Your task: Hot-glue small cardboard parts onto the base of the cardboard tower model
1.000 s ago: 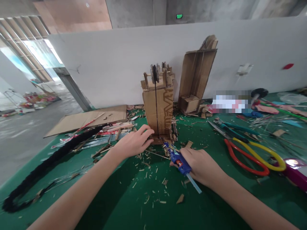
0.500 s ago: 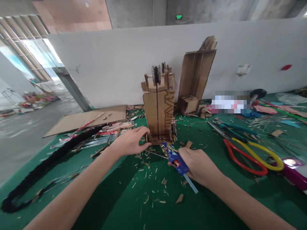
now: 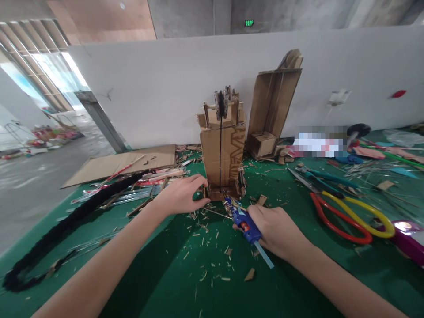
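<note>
A cardboard tower (image 3: 211,152) stands upright in the middle, with spoked-looking cardboard discs on a stick axle at its top and a dark cord running down its front. My left hand (image 3: 183,194) curves its thumb and fingers around the tower's lower left corner, gripping the edge there. In my right hand (image 3: 273,225) is a blue hot glue gun (image 3: 248,225), its nozzle pointing at the front of the tower's base. A translucent glue stick (image 3: 265,255) sticks out of its back end. Whether the nozzle touches the cardboard, I cannot tell.
Scissors (image 3: 346,216) with red and yellow handles lie right, beside teal-handled pliers (image 3: 326,179). Behind stands a second cardboard structure (image 3: 285,101) against the white panel (image 3: 159,88). A black fuzzy strip (image 3: 76,216) lies left, near a flat cardboard sheet (image 3: 132,163). Scraps litter the green table (image 3: 155,274).
The tower's top has tilted slightly to the right. Both hands keep nearly the same place, and the glue gun stays at the base. The whole view has shifted a little.
</note>
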{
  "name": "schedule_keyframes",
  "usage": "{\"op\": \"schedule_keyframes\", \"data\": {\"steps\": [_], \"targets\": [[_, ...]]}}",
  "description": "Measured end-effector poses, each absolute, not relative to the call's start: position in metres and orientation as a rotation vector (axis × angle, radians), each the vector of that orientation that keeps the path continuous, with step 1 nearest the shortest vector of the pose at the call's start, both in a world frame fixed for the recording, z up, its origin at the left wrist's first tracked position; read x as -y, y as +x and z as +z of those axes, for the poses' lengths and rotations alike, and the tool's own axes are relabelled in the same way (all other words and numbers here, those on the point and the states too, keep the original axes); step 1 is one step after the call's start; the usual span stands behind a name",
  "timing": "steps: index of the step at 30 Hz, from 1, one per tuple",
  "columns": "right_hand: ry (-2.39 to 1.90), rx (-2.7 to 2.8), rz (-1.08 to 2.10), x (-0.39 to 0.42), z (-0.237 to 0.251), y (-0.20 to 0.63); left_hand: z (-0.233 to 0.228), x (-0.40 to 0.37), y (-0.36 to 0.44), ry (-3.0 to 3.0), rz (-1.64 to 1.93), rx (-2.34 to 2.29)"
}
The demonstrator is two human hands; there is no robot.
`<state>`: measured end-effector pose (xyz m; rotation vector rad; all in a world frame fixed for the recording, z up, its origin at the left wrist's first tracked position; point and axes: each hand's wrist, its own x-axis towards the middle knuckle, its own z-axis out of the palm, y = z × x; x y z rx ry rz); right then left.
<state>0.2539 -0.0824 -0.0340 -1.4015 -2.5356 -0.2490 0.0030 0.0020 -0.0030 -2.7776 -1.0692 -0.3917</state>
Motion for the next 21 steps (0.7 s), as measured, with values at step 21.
{"op": "schedule_keyframes", "data": {"steps": [21], "targets": [[-1.420, 2.514, -0.343, 0.0808, -0.0365, 0.2580, -0.0003, -0.0034, 0.0012, -2.837, -0.280, 1.264]]}}
